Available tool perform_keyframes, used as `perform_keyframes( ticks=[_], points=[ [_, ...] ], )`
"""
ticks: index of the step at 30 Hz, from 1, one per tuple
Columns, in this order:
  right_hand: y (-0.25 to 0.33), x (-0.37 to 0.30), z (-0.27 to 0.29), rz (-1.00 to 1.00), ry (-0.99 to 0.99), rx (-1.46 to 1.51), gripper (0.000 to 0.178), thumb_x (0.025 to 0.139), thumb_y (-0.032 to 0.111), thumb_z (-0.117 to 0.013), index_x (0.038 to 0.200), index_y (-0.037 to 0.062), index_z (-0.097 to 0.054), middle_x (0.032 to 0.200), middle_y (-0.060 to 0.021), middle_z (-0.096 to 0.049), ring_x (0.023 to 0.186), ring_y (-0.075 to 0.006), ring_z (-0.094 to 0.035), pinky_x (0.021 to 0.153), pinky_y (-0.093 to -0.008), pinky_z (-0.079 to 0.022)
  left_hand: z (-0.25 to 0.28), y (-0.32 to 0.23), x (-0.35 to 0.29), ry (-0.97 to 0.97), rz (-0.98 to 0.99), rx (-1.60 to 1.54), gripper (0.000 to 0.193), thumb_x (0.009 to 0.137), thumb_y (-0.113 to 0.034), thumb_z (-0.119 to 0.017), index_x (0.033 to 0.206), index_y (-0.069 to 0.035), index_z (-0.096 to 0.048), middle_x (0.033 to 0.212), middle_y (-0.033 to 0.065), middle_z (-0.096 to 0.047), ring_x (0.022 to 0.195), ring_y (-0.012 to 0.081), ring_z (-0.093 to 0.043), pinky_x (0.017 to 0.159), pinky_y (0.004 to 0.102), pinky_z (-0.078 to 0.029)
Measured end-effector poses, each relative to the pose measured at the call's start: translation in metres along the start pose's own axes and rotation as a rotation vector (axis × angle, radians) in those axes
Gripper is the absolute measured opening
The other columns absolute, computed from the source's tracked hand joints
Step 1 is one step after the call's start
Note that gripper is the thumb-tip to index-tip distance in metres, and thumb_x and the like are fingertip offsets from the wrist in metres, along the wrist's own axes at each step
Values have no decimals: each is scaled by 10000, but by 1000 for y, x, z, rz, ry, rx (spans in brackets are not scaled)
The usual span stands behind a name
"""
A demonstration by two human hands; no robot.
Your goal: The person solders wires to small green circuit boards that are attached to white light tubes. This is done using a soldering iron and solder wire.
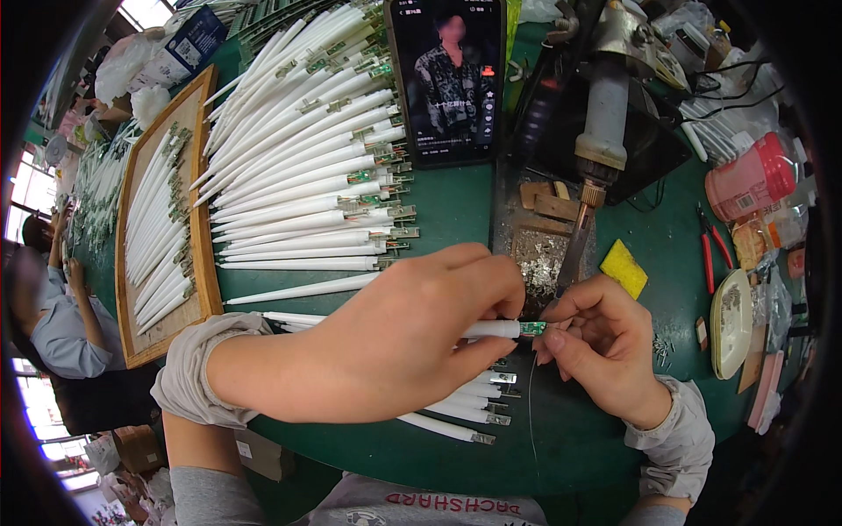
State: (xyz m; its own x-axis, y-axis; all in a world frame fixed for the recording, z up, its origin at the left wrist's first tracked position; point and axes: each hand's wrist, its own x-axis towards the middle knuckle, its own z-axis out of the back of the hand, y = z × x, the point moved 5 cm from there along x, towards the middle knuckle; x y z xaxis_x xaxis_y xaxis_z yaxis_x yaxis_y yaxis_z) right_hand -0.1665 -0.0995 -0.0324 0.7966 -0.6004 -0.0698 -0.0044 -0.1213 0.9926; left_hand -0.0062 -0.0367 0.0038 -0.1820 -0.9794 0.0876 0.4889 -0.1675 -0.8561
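My left hand (pixel 395 329) is closed around a white tapered tube (pixel 493 329). A small green circuit board (pixel 532 329) sticks out of the tube's right end. My right hand (pixel 605 337) is closed in a pinch right beside that board. From its fingers a thin silvery wire (pixel 531 403) trails down toward me. Just above the fingers is the tip of a soldering iron (pixel 574 254), which points down from a holder. What the fingertips touch at the board is too small to tell. More white tubes (pixel 465 408) with boards lie under and below my left hand.
Many finished-looking white tubes (pixel 298 180) lie fanned out beyond my left hand, beside a wooden-framed tray (pixel 210 263). A phone (pixel 447 83) stands behind. Rightward are a yellow sponge (pixel 624 268), red-handled pliers (pixel 709 254) and a dish (pixel 731 324). A co-worker (pixel 70 316) sits far left.
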Motion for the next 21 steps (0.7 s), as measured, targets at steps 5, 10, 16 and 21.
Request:
perform_keyframes(
  ticks=[5, 10, 16, 21],
  points=[
    [0, 1, 0, -10, -37, -17, 172, 836, -48, -622, 989, -48, -544, 885, -74, -604, 768, -68, -587, 606, -171, -484, -3, 9, 3, 139, 239, -158, 179, 814, -79, -690, 955, -1, -614, 863, 53, -578, 731, 111, -538, 614, 244, -451],
    [-3, 2, 3, 66, -63, -100, 197, 792, -61, -646, 966, -41, -556, 861, -65, -597, 736, -50, -569, 556, -161, -463, -4, 10, 4, 126, 250, -170, 171, 814, -84, -692, 945, 0, -621, 844, 50, -583, 723, 100, -538, 612, 240, -451],
    [-1, 3, 2, 122, -57, -160, 207, 776, -50, -659, 955, -39, -555, 822, -51, -591, 672, -34, -554, 493, -146, -427, -6, 11, 4, 100, 162, -133, 158, 813, -79, -688, 931, 0, -619, 838, 58, -584, 735, 114, -560, 620, 251, -466],
    [0, 4, 0, 116, -41, -203, 207, 774, -45, -667, 946, -36, -553, 811, -50, -588, 658, -25, -546, 489, -143, -421, -6, 9, 1, 47, 90, -129, 159, 799, -63, -691, 923, 7, -622, 829, 70, -586, 735, 140, -566, 625, 264, -471]
  ],
)
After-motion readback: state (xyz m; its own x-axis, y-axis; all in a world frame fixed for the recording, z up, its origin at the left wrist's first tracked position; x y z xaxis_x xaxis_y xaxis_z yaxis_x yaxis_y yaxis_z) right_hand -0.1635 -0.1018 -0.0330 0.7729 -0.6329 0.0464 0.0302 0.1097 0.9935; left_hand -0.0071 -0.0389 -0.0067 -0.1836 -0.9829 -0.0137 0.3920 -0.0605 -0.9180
